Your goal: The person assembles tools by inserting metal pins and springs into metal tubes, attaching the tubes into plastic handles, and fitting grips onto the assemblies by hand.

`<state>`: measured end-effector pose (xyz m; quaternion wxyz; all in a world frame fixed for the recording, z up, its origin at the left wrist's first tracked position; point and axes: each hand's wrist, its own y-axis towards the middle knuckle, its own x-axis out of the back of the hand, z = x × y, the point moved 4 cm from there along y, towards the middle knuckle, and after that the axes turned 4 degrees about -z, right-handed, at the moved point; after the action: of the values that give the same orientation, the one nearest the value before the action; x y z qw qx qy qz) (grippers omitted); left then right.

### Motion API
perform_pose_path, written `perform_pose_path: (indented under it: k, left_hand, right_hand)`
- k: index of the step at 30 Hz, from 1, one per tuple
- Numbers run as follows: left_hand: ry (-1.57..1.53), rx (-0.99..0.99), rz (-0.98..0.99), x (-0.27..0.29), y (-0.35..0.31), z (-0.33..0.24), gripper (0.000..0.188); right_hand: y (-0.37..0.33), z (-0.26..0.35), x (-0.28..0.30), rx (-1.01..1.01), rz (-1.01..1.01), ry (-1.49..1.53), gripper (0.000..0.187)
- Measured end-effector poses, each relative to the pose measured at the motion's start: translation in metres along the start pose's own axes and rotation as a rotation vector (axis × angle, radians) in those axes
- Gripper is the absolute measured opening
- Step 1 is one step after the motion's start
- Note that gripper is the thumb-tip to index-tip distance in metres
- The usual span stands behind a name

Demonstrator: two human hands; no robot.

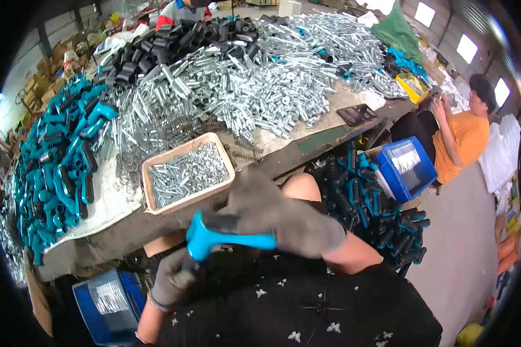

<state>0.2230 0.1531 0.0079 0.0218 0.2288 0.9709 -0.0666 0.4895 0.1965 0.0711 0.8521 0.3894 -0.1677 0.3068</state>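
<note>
A teal-and-black, pistol-shaped plastic tool body (231, 238) is held over my lap, in front of the bench. My left hand (172, 280), in a grey glove, is closed around its lower left end, where a dark part shows. Over its upper right side is my right hand (286, 214), also gloved, but motion smears its fingers and hides what they grip. Just beyond the hands, a pale plastic tray (230, 173) of small metal pins and screws sits at the bench's edge. Thin coil springs (179, 127) lie behind it.
Metal parts (278, 92) heap the bench (107, 202), with teal-and-black bodies (58, 168) at left and black sleeves (173, 46) behind. Blue bins stand at lower left (113, 329) and right (425, 168), beside piled tool bodies (359, 202). A person in orange (463, 139) sits at right.
</note>
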Motion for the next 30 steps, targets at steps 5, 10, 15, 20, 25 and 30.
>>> perform_pose_path:
  k: [5, 10, 15, 20, 25, 30]
  left_hand:
    - [0.498, -0.064, 0.264, -0.023, 0.009, 0.009, 0.049]
    - [0.072, -0.025, 0.078, 0.014, 0.003, 0.023, 0.060]
    - [-0.136, 0.129, 0.040, -0.009, 0.014, 0.046, 0.045]
    - [-0.419, -0.130, -0.310, 0.023, -0.016, 0.023, 0.039]
    - [-0.537, -0.170, -0.239, 0.009, -0.019, 0.021, 0.042]
    - [-0.708, 0.056, -0.385, 0.014, -0.027, 0.045, 0.065]
  right_hand:
    - [0.009, -0.025, -0.001, -0.047, -0.324, -0.116, 0.027]
    - [0.013, 0.031, -0.004, 0.250, -0.252, 0.360, 0.030]
    - [0.059, 0.006, -0.018, -0.106, -0.584, -0.118, 0.020]
    - [0.070, -0.098, 0.048, -0.609, -0.633, -0.460, 0.040]
    - [0.057, -0.151, 0.057, -0.990, -0.289, -0.894, 0.032]
    - [0.035, -0.156, 0.074, -0.934, -0.582, -0.436, 0.032]
